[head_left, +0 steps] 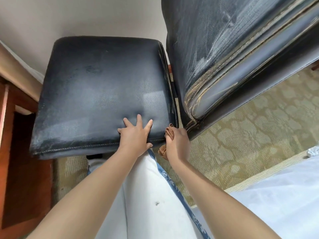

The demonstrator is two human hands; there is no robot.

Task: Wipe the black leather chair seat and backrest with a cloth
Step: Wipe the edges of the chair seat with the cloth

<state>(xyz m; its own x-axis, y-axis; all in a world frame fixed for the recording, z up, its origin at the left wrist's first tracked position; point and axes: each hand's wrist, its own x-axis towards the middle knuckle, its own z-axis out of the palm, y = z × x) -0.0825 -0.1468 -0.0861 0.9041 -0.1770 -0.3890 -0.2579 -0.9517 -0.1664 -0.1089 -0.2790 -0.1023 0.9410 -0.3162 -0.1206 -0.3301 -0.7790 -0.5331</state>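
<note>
One cloth (168, 135) (brown), backrest (215, 49) beside.

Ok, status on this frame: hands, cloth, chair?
Left hand flat on seat, fingers spread. Right hand grips brown cloth at seat's right corner, beside backrest. Nothing in the way.

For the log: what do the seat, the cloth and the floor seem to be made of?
Seat: black leather or imitation, smooth with dull sheen, stitched front seam, scuffed edges. Cloth: soft brown fabric, bunched in the right hand. Floor: patterned beige carpet, textured pile.
</note>
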